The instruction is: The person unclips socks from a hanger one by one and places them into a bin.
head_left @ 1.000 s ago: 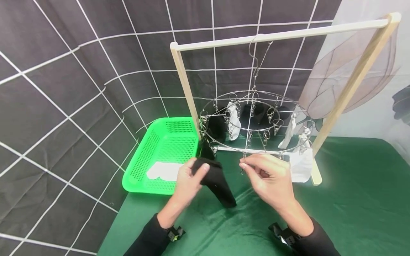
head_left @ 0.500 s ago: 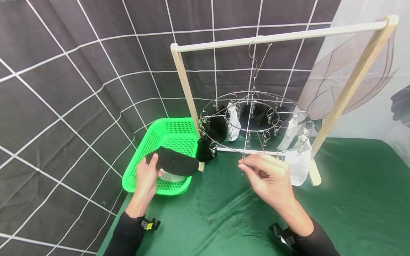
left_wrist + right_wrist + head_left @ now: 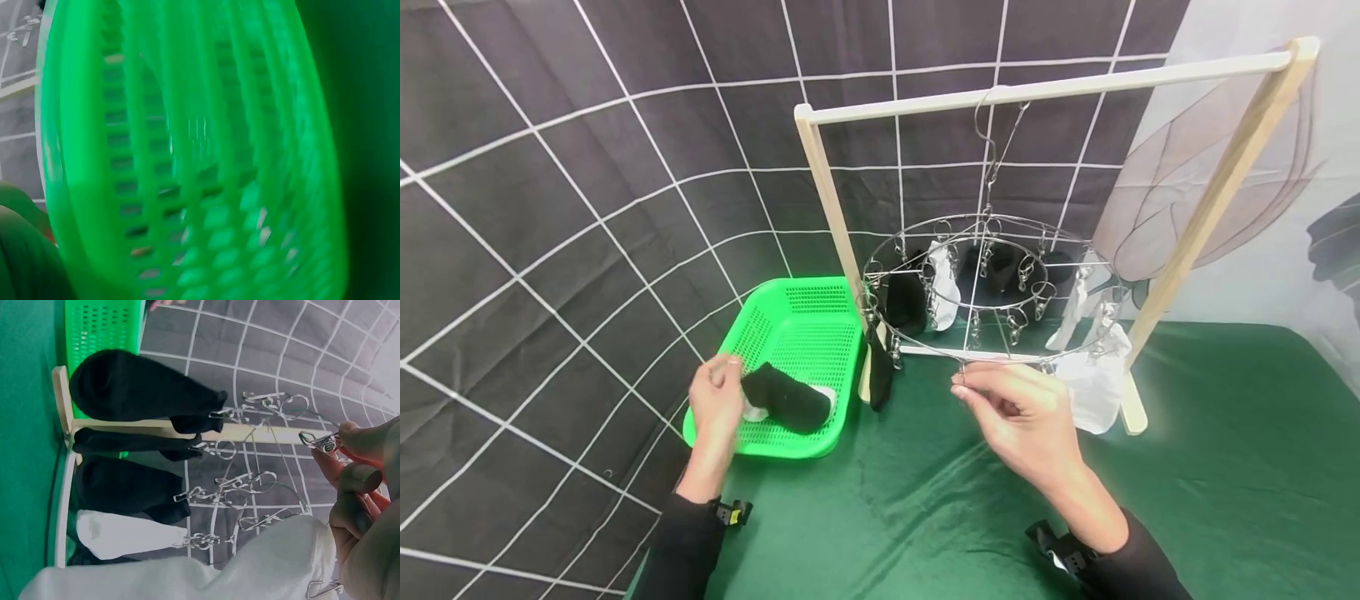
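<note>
In the head view, the green basket (image 3: 820,329) sits on a green-covered table (image 3: 917,533), and a loose black sock (image 3: 790,402) lies inside it, on top of a white piece (image 3: 754,411) that is mostly covered. The left hand (image 3: 717,398) is at the basket's left edge, just beside that sock, with its fingers bent; I cannot tell whether they hold any of the cloth. To the right of the basket stands a wooden rack (image 3: 1206,196), from which a round wire hanger (image 3: 996,308) hangs with its ring of clips, several of them bearing black and white socks. Also right of the basket, the right hand (image 3: 1026,412) pinches a metal clip (image 3: 963,375) at the hanger's near edge between thumb and forefinger. The left wrist view is blurred and filled by the slotted wall of the basket; only part of the hand shows at its left, so its grip cannot be read. In the right wrist view, hung black socks (image 3: 134,387) and white socks (image 3: 128,534) line up below the basket in the frame, while the right fingers hold the clip, well apart from the basket.
</note>
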Motion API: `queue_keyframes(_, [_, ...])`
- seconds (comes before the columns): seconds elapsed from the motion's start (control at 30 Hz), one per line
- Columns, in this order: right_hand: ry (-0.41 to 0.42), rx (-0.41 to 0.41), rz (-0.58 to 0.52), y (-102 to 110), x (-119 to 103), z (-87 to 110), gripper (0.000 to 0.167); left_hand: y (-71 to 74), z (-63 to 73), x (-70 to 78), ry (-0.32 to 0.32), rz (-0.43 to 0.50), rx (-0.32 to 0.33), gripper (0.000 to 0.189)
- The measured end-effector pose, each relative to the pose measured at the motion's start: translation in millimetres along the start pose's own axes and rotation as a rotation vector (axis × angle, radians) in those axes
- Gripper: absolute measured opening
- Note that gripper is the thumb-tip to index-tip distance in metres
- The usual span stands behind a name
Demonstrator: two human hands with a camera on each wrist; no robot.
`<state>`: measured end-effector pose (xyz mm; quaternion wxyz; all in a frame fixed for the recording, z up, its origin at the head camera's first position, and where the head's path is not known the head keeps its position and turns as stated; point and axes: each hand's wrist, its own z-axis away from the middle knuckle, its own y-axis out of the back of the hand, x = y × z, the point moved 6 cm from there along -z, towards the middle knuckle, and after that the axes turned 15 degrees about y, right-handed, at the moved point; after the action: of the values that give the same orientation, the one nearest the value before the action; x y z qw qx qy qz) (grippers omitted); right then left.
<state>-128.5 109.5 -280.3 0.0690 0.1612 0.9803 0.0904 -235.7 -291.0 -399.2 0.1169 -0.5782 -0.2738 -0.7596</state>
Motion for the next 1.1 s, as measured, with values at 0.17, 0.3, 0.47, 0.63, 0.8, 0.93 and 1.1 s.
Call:
queue_keyframes(0.17, [0.003,-0.002,0.016,-1,-3,-0.9,0.024,-5.0,40.1,47.0,-0.554,-0.138,0.173,0.036])
queue_keyframes(0.3, [0.003,-0.006,0.015,-2,-4,-1.9,0.024,-38.0,113.4,92.4,-1.105,-0.176,0.145,0.031])
queue_keyframes(0.47, [0.001,-0.016,0.004,-5,2,6.3,0.024,-77.6,202.7,130.9,-1.611,-0.133,-0.030,0.026])
queue_keyframes(0.63, [0.000,-0.024,0.007,-9,10,19.6,0.025,-103.0,233.3,139.5,-1.744,-0.186,-0.081,0.024])
queue_keyframes(0.8, [0.022,-0.027,0.010,-10,8,19.9,0.024,-118.7,228.3,130.3,-1.740,-0.212,-0.074,0.026])
queue_keyframes(0.93, [0.044,-0.037,0.034,-9,7,17.5,0.024,-124.2,224.6,130.8,-1.708,-0.186,-0.086,0.023])
queue_keyframes(1.1, [0.053,-0.083,0.062,-8,6,16.3,0.024,-128.4,220.9,131.3,-1.691,-0.180,-0.080,0.021])
